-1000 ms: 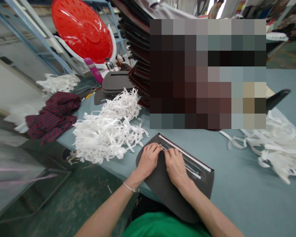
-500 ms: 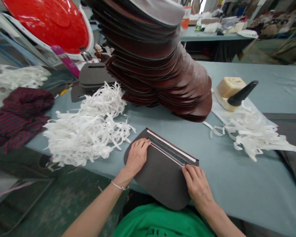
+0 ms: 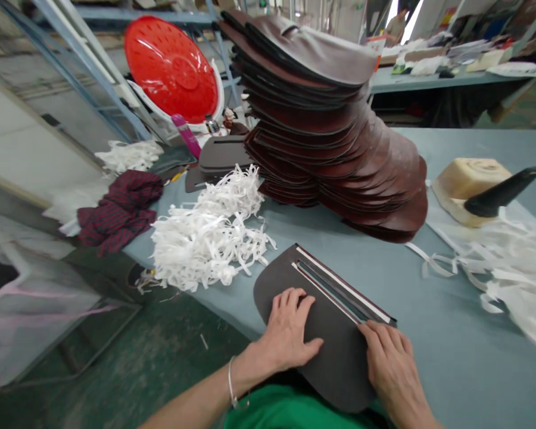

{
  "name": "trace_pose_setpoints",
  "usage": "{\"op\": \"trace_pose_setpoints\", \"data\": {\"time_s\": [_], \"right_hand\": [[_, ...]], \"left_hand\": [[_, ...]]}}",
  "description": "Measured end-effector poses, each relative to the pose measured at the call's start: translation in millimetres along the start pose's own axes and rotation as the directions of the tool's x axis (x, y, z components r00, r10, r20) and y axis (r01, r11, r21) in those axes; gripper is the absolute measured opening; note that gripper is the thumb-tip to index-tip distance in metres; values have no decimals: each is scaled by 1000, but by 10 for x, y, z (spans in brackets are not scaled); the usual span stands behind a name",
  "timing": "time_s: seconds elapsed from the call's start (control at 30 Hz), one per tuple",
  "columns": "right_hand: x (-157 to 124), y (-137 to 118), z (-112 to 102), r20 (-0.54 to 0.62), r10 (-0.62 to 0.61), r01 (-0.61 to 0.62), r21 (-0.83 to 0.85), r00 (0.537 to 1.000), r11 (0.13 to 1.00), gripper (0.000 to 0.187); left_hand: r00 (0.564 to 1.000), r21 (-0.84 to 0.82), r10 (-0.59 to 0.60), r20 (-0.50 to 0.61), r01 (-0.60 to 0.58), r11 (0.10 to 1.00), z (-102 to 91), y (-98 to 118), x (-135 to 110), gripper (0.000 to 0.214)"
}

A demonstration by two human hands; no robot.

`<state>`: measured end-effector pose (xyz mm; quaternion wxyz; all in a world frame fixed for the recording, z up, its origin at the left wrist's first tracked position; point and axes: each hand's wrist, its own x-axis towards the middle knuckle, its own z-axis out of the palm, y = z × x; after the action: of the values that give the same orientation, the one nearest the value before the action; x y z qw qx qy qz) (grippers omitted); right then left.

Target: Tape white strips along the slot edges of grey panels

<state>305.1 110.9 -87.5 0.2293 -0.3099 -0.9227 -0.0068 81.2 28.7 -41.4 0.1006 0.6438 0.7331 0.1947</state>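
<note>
A dark grey leather panel (image 3: pixel 339 351) with a rounded end lies at the table's near edge, its long slot on the far side. White tape strips (image 3: pixel 346 287) run along both sides of the slot, and reddish-brown shows at its edges. My left hand (image 3: pixel 288 333) rests on the panel, fingers spread and thumb apart, holding nothing. At the slot's right end, my right hand (image 3: pixel 392 360) has its fingers bent and close together on the panel's edge. Its thumb is hidden.
A tall, leaning stack of brown leather pieces (image 3: pixel 335 143) stands behind the panel. White strip scraps (image 3: pixel 209 238) lie left, with more scraps (image 3: pixel 513 274) right. A cream block (image 3: pixel 473 179) with a black-handled tool (image 3: pixel 502 190) sits at right. A striped cloth (image 3: pixel 120 205) hangs at the left edge.
My left hand has let go of the slot's left end and moved back onto the panel, fingers spreading. My right hand stays at the slot's right end. The view has swung left.
</note>
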Motion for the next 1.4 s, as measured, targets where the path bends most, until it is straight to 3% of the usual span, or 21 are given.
{"op": "trace_pose_setpoints", "data": {"time_s": [0.1, 0.17, 0.27, 0.33, 0.4, 0.5, 0.57, 0.63, 0.7, 0.77, 0.87, 0.97, 1.07, 1.27, 1.4], "right_hand": [[23, -207, 46, -38, -18, 19, 36, 999, 999, 23], [80, -440, 109, -86, -100, 113, 162, 991, 980, 24], [257, -794, 211, -134, -252, 285, 381, 958, 880, 29], [417, -924, 265, -121, -265, 290, 492, 957, 821, 28], [590, -934, 309, -111, -178, 210, 555, 978, 805, 24], [873, -846, 365, -97, -34, 82, 554, 995, 829, 18], [1102, -852, 400, -76, -12, 51, 525, 997, 850, 18], [1371, -975, 444, -19, -70, 70, 487, 997, 871, 21], [1662, -1187, 507, 56, -182, 143, 413, 982, 899, 26], [1927, -1405, 589, 112, -281, 236, 301, 953, 924, 30], [2149, -1554, 692, 149, -319, 289, 191, 936, 938, 27], [2072, -1410, 665, 161, -317, 289, 175, 935, 941, 20], [1796, -1149, 509, 164, -280, 252, 173, 946, 952, 19], [1319, -902, 273, 91, -231, 202, 255, 969, 946, 18], [1007, -606, 212, 186, -120, 79, 216, 975, 973, 21]], "left_hand": [[999, 37, 2, -54, 0, 999, -11, -40, 174, 56], [996, 74, 20, -92, -13, 997, 35, -98, 387, 41], [987, 95, 111, -112, -100, 990, 174, -165, 704, 25], [974, 38, 185, -133, -181, 983, 242, -208, 842, 26], [958, -78, 215, -191, -233, 969, 224, -280, 882, 29], [929, -217, 97, -358, -184, 959, 23, -469, 738, 36], [873, -234, -45, -485, -80, 969, -157, -638, 549, 41], [803, -217, -148, -578, 25, 976, -306, -808, 352, 44], [764, -182, -197, -615, 106, 978, -397, -951, 202, 44], [782, -115, -194, -593, 157, 981, -437, -1057, 121, 43], [861, 71, -138, -490, 197, 978, -460, -1176, 100, 45], [912, 223, -108, -396, 209, 952, -504, -1305, 137, 34], [936, 268, -86, -342, 184, 946, -552, -1450, 219, 22], [933, 256, -60, -354, 158, 954, -576, -1736, 505, 23], [919, 247, -112, -377, 216, 945, -755, -1993, 628, 23]]}}
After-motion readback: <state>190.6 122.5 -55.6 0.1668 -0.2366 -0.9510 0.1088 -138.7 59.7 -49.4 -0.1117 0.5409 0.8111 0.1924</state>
